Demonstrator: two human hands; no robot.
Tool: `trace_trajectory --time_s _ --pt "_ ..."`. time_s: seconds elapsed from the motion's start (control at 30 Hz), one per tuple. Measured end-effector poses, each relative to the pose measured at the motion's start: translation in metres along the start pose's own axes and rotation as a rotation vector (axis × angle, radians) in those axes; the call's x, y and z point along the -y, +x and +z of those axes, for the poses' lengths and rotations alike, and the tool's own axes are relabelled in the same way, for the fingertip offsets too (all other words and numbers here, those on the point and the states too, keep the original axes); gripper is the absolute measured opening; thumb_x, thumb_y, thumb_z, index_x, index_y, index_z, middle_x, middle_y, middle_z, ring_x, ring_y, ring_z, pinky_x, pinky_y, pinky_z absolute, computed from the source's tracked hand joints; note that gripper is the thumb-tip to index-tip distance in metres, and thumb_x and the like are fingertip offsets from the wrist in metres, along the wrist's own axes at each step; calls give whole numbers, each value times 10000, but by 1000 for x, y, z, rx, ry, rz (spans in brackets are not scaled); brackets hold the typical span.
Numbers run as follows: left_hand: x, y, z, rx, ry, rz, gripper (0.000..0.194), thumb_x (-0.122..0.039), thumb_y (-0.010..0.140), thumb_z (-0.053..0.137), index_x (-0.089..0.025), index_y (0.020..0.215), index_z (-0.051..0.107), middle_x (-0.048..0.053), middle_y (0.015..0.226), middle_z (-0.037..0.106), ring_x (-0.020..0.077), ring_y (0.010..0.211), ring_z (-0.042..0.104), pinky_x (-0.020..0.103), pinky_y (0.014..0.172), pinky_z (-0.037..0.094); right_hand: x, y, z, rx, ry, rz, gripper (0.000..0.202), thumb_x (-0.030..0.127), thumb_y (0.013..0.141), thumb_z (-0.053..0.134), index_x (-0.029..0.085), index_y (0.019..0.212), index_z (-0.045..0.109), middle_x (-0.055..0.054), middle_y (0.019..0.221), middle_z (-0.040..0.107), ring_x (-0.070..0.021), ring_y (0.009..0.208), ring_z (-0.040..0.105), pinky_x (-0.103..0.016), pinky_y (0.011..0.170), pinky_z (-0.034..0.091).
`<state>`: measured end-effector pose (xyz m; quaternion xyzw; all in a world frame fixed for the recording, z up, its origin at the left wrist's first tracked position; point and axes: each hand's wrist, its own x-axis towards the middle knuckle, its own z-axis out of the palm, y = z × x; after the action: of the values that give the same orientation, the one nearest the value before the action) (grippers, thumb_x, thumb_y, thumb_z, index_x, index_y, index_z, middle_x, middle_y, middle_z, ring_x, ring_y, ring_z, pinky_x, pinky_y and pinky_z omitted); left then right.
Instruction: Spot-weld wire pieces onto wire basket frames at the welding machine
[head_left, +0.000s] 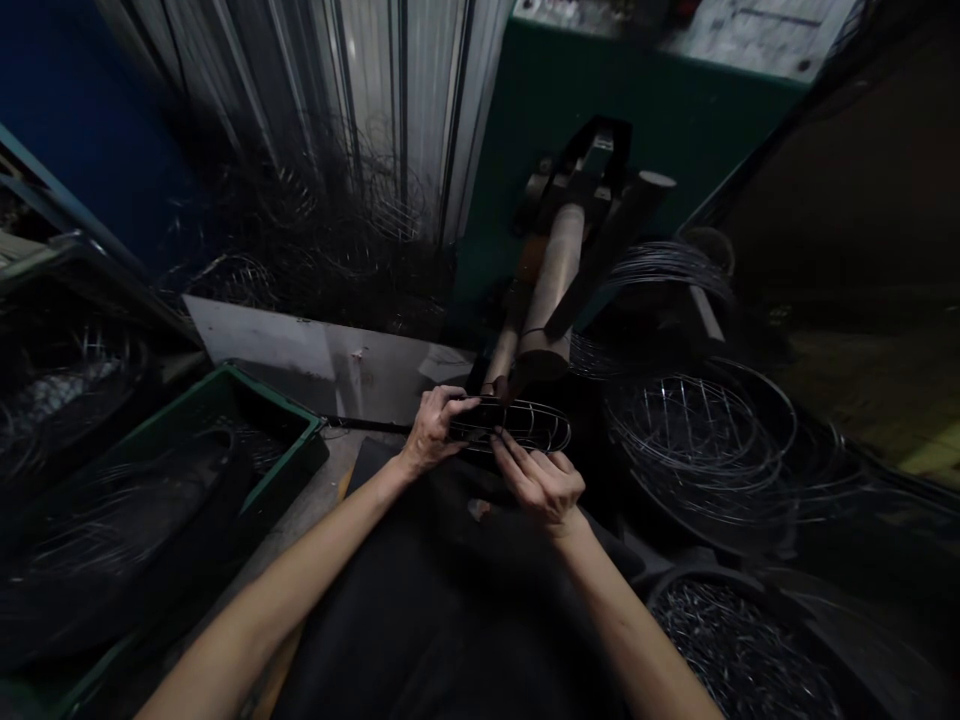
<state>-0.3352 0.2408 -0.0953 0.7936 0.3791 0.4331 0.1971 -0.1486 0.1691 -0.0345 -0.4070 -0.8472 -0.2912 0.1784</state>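
A round wire frame (551,418) with crossing wires is at the tips of a machine's arms. My left hand (435,430) grips its left side, thumb on top and fingers curled round the rim. My right hand (541,480) is at the near edge, its fingers drawn together and touching the frame; what its fingertips pinch is too small to make out. Directly above the frame is the machine's thick cylindrical arm (555,290), with a copper-coloured tip (501,388) close over the wires.
Wire grids (697,430) are stacked at the right, above a tub of small metal pieces (735,640). A wire coil (667,265) hangs beside the green machine (675,110). Green crates (300,450) stand at the left, before a pale panel (300,360) and tangled wire.
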Motion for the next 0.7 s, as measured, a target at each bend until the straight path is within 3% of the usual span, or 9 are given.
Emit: trace_trajectory --time_s 0.23,0.47,0.7 --pt "3 4 0 -26 23 69 515 -230 714 671 -207 1194 486 107 1137 517 240 1045 501 382 868 376 -5 7 5 -49 -28 -35 361 154 862 524 247 1204 591 -34 1102 662 -74 550 512 -295 566 301" --pt "18 3 8 26 22 31 510 -305 722 680 -223 1194 503 109 1169 497 257 1097 477 412 913 359 -3 -2 10 27 -41 -22 279 152 852 554 223 1105 649 -23 1139 648 -77 636 542 -291 587 298" --pt "41 2 -18 95 -11 32 568 -331 693 715 -222 1196 477 103 1192 481 257 1139 457 424 955 352 17 12 25 55 10 119 291 170 898 482 278 1116 641 6 1149 645 -57 627 555 -290 583 299"
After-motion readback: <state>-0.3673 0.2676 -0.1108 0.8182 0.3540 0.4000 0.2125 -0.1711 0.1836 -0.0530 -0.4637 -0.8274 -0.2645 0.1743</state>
